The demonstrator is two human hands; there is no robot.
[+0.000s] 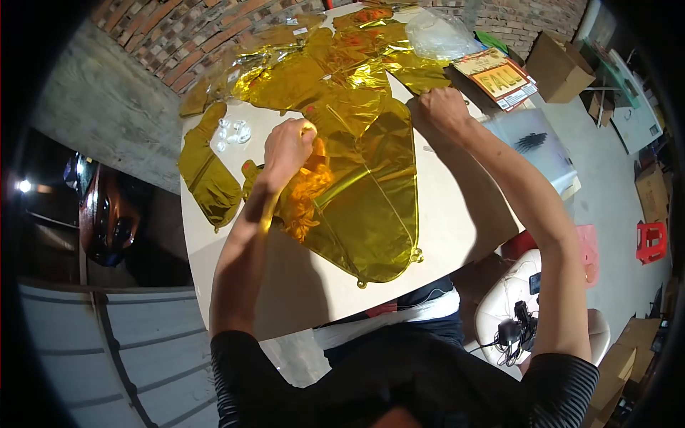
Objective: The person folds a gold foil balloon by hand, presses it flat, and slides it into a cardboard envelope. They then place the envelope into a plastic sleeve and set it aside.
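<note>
A large flat gold foil sheet (378, 207) with a seam and small tabs along its lower edge lies on the white table (457, 214). At its upper left, my left hand (289, 151) is closed on the foil's edge, its fingers pressed together. My right hand (444, 108) is curled at the upper right, by the corner of another gold foil piece (417, 71); what its fingers hold is hidden. More crumpled gold foil (285, 82) is piled at the far side. A smaller folded gold foil piece (208, 171) lies on the left.
Small white items (233, 134) lie left of my left hand. A "FALL" packet (496, 77), clear plastic (439, 36) and a translucent bag (531, 143) are at the right. Beyond stand a cardboard box (560, 70), a red stool (651, 242) and a white chair (499, 314) with cables.
</note>
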